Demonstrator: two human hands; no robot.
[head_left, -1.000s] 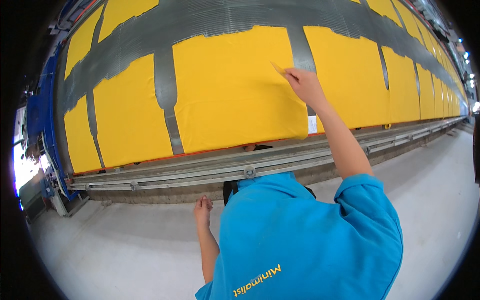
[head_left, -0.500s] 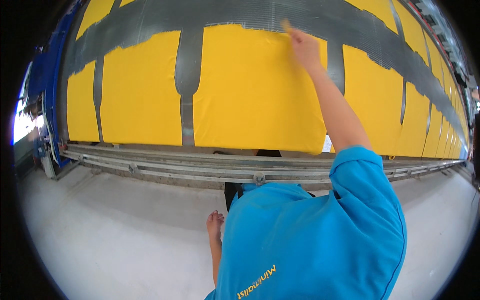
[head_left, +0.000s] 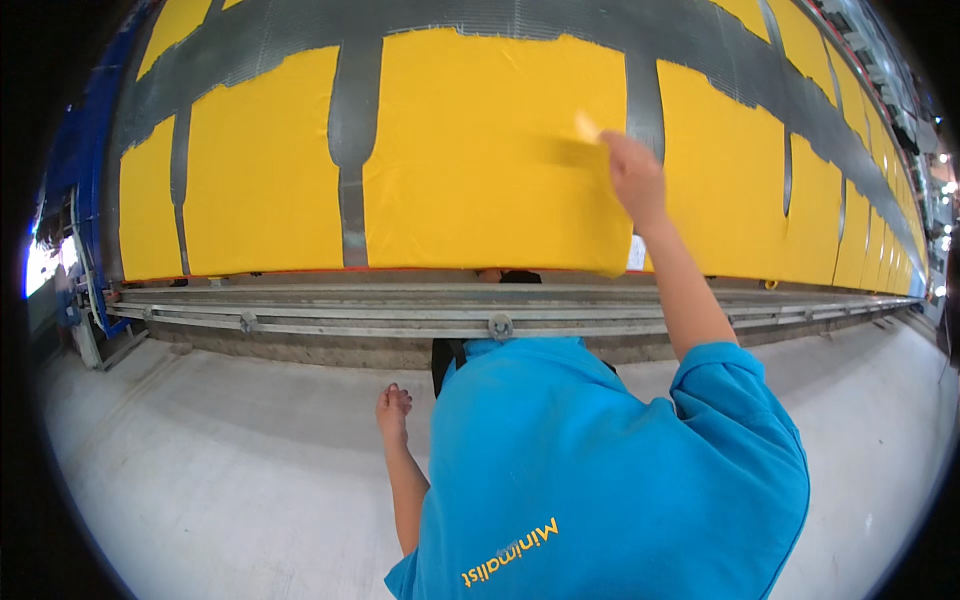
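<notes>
Blue frame: a tall blue frame (head_left: 88, 220) stands at the left end of the desk (head_left: 355, 215), which is that long grey surface.
Left panels: two yellow panels (head_left: 265, 170) by the desk's near left corner, lying pretty flat, bare grey strip between them.
Left hand: the person's left hand (head_left: 395, 405) hangs below the near edge, past the metal rail (head_left: 380, 320), fingers loosely curled. Can't tell if anything's tucked inside. The two hands are well apart.
Middle panel: the yellow panel (head_left: 480, 150) being worked on lies along the desk's near edge, its near right corner looking a bit slack.
Pale piece: a small pale piece (head_left: 586, 127), too blurred to say what it is, over that panel's right part. Going by the shadow, it's off the cloth.
Right hand: the right hand (head_left: 636, 180) has it pinched at the fingertips.
Step in hand: honestly looks like a pass over the panel's right side, mid-stroke.
Next move: probably calls for a firm pinch and a light touch, so the cloth doesn't ruck up.
Right panel: another yellow panel (head_left: 715, 170), past the grey gap.
</notes>
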